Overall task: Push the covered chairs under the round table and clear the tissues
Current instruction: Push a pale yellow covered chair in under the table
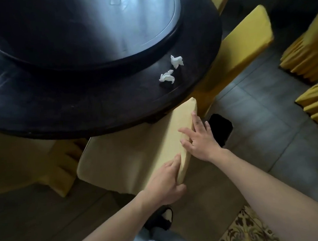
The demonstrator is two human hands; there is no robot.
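Observation:
A chair in a pale yellow cover [130, 155] stands in front of me, its seat partly under the dark round table [90, 107]. My left hand [167, 181] grips the near end of the chair's backrest top. My right hand [198, 136] lies flat against the backrest's outer side, fingers spread. Two crumpled white tissues lie on the table near its right edge: one tissue [167, 76] closer to me, the other tissue [177, 61] just beyond it.
A glass turntable [111, 24] fills the table's middle. Another yellow covered chair [243, 46] stands at the table's right, one more [51, 164] at the left, and pleated yellow covers [307, 55] at far right. Grey tile floor [263, 129] lies between. My shoe [160, 219] is below.

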